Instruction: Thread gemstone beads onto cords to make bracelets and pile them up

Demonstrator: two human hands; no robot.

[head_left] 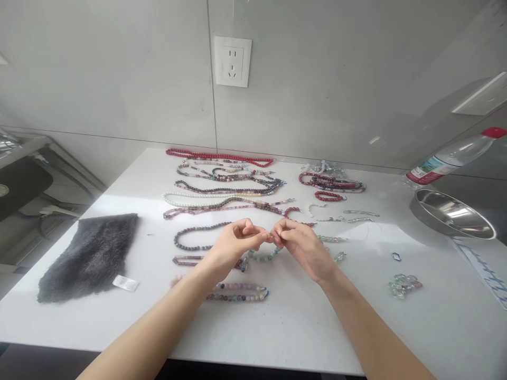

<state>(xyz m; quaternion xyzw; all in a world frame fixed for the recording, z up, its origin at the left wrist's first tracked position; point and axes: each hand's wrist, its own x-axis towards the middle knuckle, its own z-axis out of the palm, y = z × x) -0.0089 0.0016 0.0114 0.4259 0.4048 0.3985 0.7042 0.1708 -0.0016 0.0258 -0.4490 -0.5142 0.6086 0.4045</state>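
Observation:
Both hands meet over the middle of the white table [309, 332], fingertips almost touching. My left hand [241, 238] is closed in a pinch, and my right hand [299, 243] pinches from the other side. Below the fingers curves a string of pale green beads [263, 257], its two ends running up to the hands; the exact grip is too small to make out. Behind my left hand lies a dark bead strand [194, 247]. A purple strand [186, 260] and a pastel bead strand [237, 297] lie under and beside my left forearm.
Several bead strands, including a long red strand [222, 155], fill the back. Red bead loops [328, 196] and clear beads [404, 286] lie right, near a steel bowl [451, 214] and a bottle [447, 161]. A grey furry cloth [91, 258] lies left.

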